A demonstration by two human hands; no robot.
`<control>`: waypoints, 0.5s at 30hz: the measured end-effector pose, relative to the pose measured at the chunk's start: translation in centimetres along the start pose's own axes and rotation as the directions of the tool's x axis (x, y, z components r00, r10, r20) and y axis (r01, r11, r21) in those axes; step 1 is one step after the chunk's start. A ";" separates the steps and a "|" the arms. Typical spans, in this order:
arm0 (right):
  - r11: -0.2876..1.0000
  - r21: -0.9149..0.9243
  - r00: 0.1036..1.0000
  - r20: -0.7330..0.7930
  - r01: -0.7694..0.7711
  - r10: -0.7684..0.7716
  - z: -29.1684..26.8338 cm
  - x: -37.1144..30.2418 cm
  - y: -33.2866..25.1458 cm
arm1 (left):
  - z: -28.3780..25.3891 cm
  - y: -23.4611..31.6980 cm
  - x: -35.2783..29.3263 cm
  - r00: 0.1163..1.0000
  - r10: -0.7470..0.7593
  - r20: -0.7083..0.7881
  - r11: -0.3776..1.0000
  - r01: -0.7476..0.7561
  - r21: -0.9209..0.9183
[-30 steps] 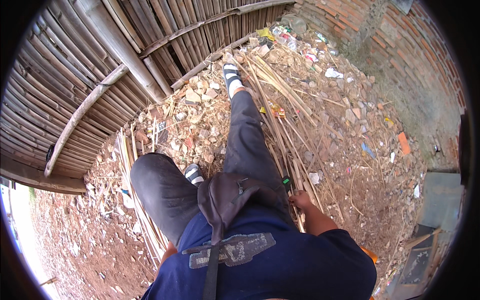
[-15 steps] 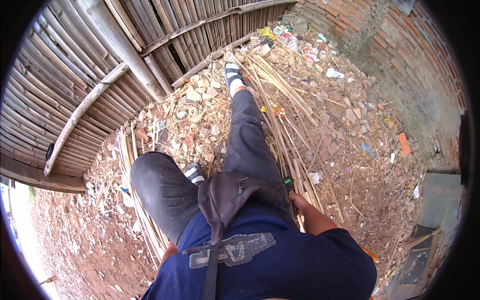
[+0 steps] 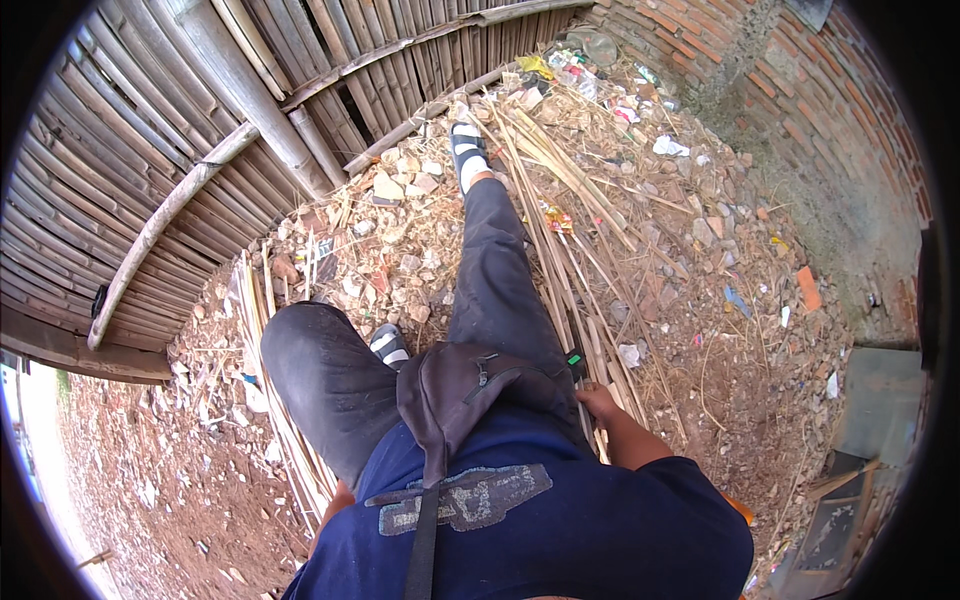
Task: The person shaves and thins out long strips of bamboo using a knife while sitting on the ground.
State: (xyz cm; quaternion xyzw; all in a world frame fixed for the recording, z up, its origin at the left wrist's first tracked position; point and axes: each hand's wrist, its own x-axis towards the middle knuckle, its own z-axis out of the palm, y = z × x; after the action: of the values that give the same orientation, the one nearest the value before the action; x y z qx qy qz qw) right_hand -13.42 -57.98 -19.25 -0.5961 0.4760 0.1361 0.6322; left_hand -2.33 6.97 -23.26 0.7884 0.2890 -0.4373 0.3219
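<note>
On the right, my right hand [image 3: 598,401] is low beside my thigh, over long split bamboo strips [image 3: 602,352]. Its fingers are curled in; what they hold is hidden against my leg. Just ahead of it, at the edge of my trousers, shows a small black object with a green patch [image 3: 573,359]. Of my left hand, only a bit near the wrist [image 3: 341,497] shows behind my knee and shirt, next to another bundle of pale bamboo strips [image 3: 300,455]. Its fingers cannot be seen.
A bamboo wall [image 3: 120,190] curves along the left and far side. A brick wall [image 3: 830,130] stands at the right. Stones [image 3: 405,180], litter [image 3: 570,75] and an orange brick piece [image 3: 808,287] lie on the dirt. A grey panel [image 3: 880,400] leans at the right.
Almost nothing differs. My right hand and the black-and-green object have shifted very slightly; my legs stay put.
</note>
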 end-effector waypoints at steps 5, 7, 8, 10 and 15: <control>0.872 -0.489 0.951 -0.260 0.019 -0.166 0.3 -2.2 -2.6 | -0.2 0.2 0.0 1.000 -0.001 -0.002 1.000 0.001 -0.007; 0.798 -0.603 0.944 -0.270 -0.012 -0.190 -0.4 -1.3 -1.8 | -0.2 0.3 -0.1 1.000 0.002 0.001 1.000 -0.002 -0.008; 0.755 -0.656 0.940 -0.275 -0.030 -0.203 -0.8 -1.0 -1.4 | -0.1 0.4 -0.1 1.000 0.004 0.003 1.000 -0.004 -0.008; 0.743 -0.667 0.947 -0.266 -0.049 -0.177 -1.3 -0.8 -1.0 | -0.1 0.4 -0.1 1.000 0.006 0.008 1.000 -0.006 -0.010; 0.703 -0.710 0.928 -0.233 0.041 -0.290 -0.5 -2.6 -1.6 | -0.1 0.6 0.2 1.000 0.006 0.006 1.000 -0.006 -0.019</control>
State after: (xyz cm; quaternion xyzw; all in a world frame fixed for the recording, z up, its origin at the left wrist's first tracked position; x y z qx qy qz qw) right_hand -13.82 -57.78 -16.17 -0.8436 0.4319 0.1451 0.2841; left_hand -1.78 6.73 -23.26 0.7847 0.2898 -0.4363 0.3315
